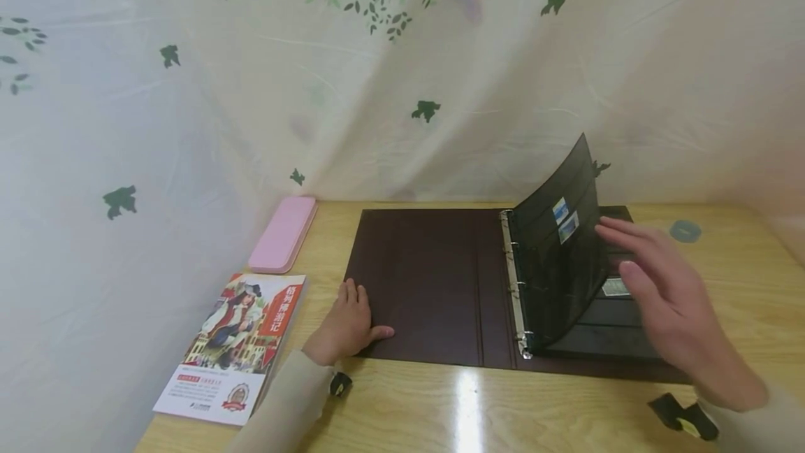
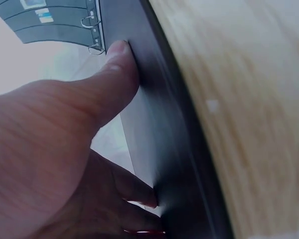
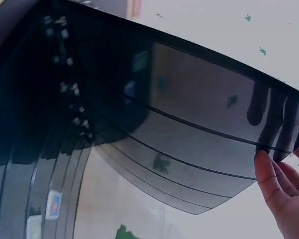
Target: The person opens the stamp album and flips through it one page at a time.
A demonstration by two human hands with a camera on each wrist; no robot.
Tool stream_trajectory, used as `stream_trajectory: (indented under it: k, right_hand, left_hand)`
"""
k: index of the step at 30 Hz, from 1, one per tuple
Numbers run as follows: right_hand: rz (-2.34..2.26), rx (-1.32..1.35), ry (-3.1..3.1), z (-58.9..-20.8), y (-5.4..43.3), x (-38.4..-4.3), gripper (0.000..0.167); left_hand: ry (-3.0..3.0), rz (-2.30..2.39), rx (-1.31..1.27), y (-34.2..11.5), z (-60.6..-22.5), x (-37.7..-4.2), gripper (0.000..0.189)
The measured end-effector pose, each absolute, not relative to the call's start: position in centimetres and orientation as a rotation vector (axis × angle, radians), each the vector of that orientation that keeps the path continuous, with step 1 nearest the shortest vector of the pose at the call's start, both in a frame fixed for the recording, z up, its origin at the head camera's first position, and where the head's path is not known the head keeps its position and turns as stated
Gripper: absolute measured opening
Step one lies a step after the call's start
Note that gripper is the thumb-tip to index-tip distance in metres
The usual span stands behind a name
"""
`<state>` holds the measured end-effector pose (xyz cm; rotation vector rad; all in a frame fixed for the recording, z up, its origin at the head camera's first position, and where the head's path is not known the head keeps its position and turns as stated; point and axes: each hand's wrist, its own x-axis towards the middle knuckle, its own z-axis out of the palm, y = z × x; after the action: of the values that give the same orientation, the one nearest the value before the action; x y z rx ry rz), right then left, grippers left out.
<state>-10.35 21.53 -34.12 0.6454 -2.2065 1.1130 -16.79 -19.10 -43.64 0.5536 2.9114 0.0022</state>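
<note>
A dark brown ring binder (image 1: 421,278) lies open flat on the wooden table. One black pocket page (image 1: 547,285) stands raised and bowed from the metal rings (image 1: 517,292), with two small stamps (image 1: 569,227) in its strips. My right hand (image 1: 669,292) touches the free edge of this page with extended fingers, its thumb apart from the page in the head view. Beneath lie more black pages (image 1: 613,338), one bearing a pale stamp (image 1: 615,287). At the cover's left edge rests my left hand (image 1: 347,324), thumb spread on the cover (image 2: 154,119).
A pink case (image 1: 283,235) sits at the table's back left, with an illustrated book (image 1: 233,348) in front of it. Behind the binder, to the right, lies a small grey-blue disc (image 1: 685,231). A leaf-patterned curtain (image 1: 377,131) hangs along the back.
</note>
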Motion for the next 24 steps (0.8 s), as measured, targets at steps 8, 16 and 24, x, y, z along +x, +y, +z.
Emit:
stream_trajectory:
  k: [8, 16, 24]
  right_hand:
    - [1.231, 0.716, -2.115, -33.7, 19.1, -11.4, 0.035]
    - [1.299, 0.856, -2.105, -33.3, 17.6, -12.1, 0.036]
    - [1.363, 0.872, -2.170, -34.4, 17.0, -13.2, 0.047]
  left_hand:
    - [2.915, -0.002, 0.539, -18.9, -43.5, -16.8, 0.095]
    - [2.909, -0.028, 0.516, -18.8, -43.3, -16.7, 0.095]
    - [2.902, -0.003, 0.514, -18.7, -43.2, -16.7, 0.094]
